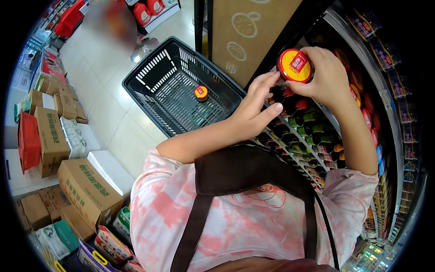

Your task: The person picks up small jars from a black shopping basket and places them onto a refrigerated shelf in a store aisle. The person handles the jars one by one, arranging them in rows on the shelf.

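Note:
Between the thumb and fingers of my right hand [324,73] is a jar [295,66] with a yellow lid rimmed in red, held up in front of the store shelf. My left hand [258,103] is beside it with fingers spread; its fingertips come close to the jar's side, and I cannot tell whether they touch. A dark plastic shopping basket [170,85] is beyond my left forearm. Inside the basket stands a similar yellow-lidded jar [201,92].
Shelves [387,102] on the right hold jars with round lids, and bottles [311,131] stand in rows below. A brown panel [244,37] flanks the basket. Cardboard boxes [90,193], a red basket [27,141] and packaged goods line the left. A blurred round patch covers part of the tiled floor.

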`<state>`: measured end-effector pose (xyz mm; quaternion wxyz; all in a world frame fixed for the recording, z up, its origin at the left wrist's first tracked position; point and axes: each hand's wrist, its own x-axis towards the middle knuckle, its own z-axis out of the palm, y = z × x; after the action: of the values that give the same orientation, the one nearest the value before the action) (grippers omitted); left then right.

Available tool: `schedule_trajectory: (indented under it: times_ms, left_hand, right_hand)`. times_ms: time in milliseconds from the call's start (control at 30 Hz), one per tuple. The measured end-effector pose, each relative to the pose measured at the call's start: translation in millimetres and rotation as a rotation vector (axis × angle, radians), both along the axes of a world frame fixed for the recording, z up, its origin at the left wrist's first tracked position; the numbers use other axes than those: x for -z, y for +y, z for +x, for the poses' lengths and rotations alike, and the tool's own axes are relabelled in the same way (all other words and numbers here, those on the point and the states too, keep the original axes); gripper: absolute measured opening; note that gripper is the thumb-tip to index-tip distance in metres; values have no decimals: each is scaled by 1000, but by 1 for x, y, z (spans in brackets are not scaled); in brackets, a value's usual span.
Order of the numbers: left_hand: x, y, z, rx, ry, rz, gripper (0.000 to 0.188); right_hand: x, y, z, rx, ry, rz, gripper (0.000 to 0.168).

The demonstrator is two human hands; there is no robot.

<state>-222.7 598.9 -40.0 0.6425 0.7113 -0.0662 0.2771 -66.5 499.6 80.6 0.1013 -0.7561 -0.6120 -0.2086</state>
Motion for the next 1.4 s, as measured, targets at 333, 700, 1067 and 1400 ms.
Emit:
schedule_trajectory:
  times_ms: [333,700,1067,1400]
  left_hand:
    - [-17,-7,38,80,-15,-39,69]
    - [-16,-2,84,87,1,-8,70]
    - [-23,-5,128,-1,20,-3,76]
    - [-29,-5,146,-59,96,38,77]
  right_hand:
    - [-10,-8,30,127,32,51,62]
    - [-13,-3,48,282,176,62,65]
    - [-6,7,94,308,331,-7,67]
    - [6,10,120,342,270,-1,75]
